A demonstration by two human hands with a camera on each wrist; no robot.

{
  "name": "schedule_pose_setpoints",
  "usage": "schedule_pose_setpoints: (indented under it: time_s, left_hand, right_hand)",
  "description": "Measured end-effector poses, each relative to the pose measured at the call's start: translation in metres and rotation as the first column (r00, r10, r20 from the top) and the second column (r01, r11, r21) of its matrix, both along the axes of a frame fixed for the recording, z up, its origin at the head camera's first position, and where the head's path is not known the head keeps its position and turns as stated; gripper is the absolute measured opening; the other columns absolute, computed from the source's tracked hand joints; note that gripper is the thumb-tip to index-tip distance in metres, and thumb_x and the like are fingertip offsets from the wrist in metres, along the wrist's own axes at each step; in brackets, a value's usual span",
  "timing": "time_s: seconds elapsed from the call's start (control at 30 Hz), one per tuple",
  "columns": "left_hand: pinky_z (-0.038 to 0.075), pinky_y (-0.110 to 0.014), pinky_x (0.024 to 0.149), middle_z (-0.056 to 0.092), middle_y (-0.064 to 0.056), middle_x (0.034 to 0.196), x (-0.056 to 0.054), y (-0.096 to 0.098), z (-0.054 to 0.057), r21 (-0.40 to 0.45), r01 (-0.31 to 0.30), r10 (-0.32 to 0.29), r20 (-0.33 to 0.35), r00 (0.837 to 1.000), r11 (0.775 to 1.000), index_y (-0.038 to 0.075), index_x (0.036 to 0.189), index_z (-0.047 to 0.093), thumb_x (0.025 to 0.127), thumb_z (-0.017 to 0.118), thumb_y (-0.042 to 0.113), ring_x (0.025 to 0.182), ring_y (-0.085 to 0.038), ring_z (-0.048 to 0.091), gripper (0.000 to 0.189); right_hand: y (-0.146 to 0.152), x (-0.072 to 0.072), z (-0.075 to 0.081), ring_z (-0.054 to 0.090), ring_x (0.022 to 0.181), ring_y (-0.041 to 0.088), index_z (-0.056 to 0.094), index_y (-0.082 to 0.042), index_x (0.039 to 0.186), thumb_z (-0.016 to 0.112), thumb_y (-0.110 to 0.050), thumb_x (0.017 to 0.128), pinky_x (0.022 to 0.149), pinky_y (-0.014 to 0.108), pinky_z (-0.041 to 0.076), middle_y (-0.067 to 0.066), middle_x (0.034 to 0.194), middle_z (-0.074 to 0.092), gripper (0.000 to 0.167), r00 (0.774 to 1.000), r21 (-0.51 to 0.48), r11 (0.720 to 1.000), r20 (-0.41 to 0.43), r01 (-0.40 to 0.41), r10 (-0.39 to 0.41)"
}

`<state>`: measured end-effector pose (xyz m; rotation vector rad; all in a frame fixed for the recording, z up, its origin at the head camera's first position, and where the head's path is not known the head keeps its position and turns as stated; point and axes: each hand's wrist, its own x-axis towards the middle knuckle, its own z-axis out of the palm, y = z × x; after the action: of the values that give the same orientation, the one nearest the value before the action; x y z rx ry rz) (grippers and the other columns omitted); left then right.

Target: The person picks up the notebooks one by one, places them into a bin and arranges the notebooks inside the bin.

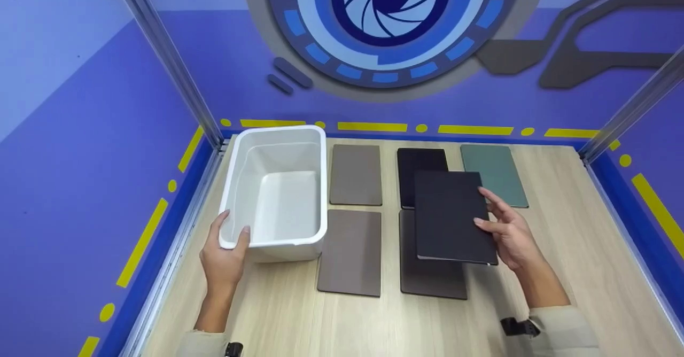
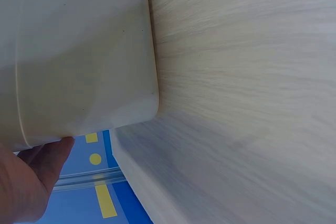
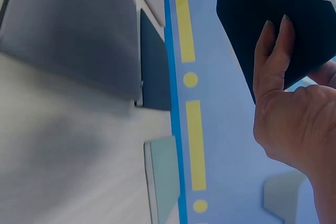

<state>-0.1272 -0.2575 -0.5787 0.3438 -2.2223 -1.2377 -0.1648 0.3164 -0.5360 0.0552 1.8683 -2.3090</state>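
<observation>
My left hand [image 1: 222, 255] grips the near left corner of a white plastic bin [image 1: 322, 196], fingers outside and thumb at the rim. The left wrist view has the bin's outer wall [image 2: 84, 56] close up. A black notebook [image 1: 451, 218] is in my right hand [image 1: 513, 239], raised above the table and pinched by its right edge. In the right wrist view two fingers lie along the held notebook's underside [image 3: 241, 19], which bears a pale strap. Partly hidden under it in the head view are another black notebook [image 1: 414, 159] and a dark brown notebook [image 1: 433, 285].
Right of the bin lie a taupe notebook [image 1: 355, 175] and, nearer, a grey-brown notebook [image 1: 350, 253]. A green notebook [image 1: 497, 175] rests at the back right. Blue panels [image 1: 427, 106] and metal posts [image 1: 176, 57] bound the wooden table [image 1: 278, 309].
</observation>
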Motion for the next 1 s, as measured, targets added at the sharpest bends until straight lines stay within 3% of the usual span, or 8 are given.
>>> schedule_pose_setpoints:
  time_s: [0.63,0.87,1.0]
  left_hand:
    - [0.047,-0.059,0.11,0.067,-0.022,0.146,0.0,0.001,0.001,-0.006,-0.005,0.005,0.018,1.0,1.0,0.009,0.145,0.064,0.092,0.082,0.018,0.138,-0.043,0.062,0.057]
    - [0.047,-0.06,0.11,0.067,-0.022,0.146,0.0,0.001,0.002,-0.009,-0.003,0.003,0.018,1.0,1.0,0.01,0.145,0.064,0.092,0.081,0.018,0.138,-0.043,0.062,0.056]
    - [0.047,-0.06,0.11,0.066,-0.022,0.147,0.0,0.002,0.003,-0.001,-0.006,0.006,0.023,1.0,1.0,0.01,0.145,0.064,0.092,0.081,0.018,0.138,-0.043,0.061,0.057]
  right_hand:
    - [-0.052,-0.027,0.015,0.078,0.1,0.018,0.031,-0.014,0.169,0.061,0.009,0.1,0.079,0.034,0.065,0.005,0.129,0.054,0.079,0.999,-0.06,0.997,0.01,-0.043,0.043]
    - [-0.068,-0.035,0.02,0.072,0.117,0.017,0.029,-0.017,0.17,0.061,0.008,0.101,0.089,0.035,0.064,0.005,0.151,0.042,0.079,0.996,-0.05,0.995,-0.01,-0.092,0.091]
    - [-0.078,-0.041,0.021,0.069,0.12,0.018,0.031,-0.018,0.169,0.06,0.009,0.1,0.091,0.034,0.064,0.007,0.152,0.039,0.079,0.995,-0.053,0.993,-0.017,-0.101,0.1]
